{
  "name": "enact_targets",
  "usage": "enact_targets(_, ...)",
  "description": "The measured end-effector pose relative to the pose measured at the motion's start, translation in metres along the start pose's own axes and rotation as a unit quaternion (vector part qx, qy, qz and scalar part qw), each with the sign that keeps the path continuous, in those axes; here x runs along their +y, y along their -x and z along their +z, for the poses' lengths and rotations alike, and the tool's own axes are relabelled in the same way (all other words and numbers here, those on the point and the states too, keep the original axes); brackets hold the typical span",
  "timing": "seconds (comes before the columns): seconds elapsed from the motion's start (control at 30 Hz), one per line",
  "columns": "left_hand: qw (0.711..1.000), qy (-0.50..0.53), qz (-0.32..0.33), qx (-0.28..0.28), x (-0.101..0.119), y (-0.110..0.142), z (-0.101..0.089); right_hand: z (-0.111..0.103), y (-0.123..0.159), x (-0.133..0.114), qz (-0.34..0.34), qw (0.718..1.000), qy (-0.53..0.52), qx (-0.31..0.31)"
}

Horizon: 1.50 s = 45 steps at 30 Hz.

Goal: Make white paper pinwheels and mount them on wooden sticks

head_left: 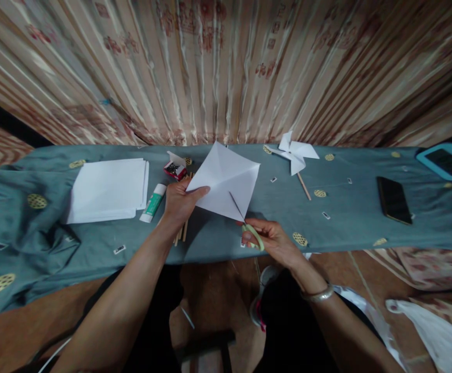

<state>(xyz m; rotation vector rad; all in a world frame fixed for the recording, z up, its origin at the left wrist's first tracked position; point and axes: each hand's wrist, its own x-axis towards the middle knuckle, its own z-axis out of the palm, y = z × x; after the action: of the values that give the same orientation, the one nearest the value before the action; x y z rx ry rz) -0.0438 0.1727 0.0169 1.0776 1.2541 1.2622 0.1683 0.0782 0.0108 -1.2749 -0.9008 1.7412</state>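
Observation:
My left hand [185, 199] pinches the left corner of a creased white square of paper [226, 173], its thumb lying on top. In my right hand [270, 238] is a pair of scissors [254, 237] with pale green handles. One dark blade lies over the paper, running in from its lower corner; the other blade is hidden beneath. Under and behind my left hand are several thin wooden sticks [185, 232], partly covered. A green and white glue stick [154, 203] lies just left of that hand, and a small open red box [175, 170] stands beyond it.
On the green tablecloth [226, 243], a stack of white paper [109, 189] lies at the left. A paper pinwheel [295, 154] on a stick rests right of centre. Farther right are a black phone [394, 199] and a blue-framed tablet [447, 161]. A patterned curtain [226, 72] hangs behind the table.

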Motion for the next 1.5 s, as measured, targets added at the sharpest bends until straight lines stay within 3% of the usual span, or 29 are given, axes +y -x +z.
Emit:
enact_targets(0.23,1.0,-0.003,-0.006,-0.001,0.0004,0.0008,-0.0001,0.0006,0.0,-0.0005,0.005,1.0,0.003,0.003)
enact_targets(0.5,1.0,0.015,-0.01,-0.004,-0.0034,0.0002,0.0016,-0.0019,0.0001,0.0017,-0.033,0.998,0.047,-0.023)
enact_targets(0.9,1.0,0.026,0.004,-0.002,-0.0042,-0.0001,0.0022,0.001,-0.0008,0.0008,0.009,1.0,0.007,-0.001)
enact_targets(1.5,1.0,0.008,-0.014,-0.015,-0.0029,0.0032,0.0031,0.0011,0.0003,-0.0031,-0.002,0.999,0.035,-0.026)
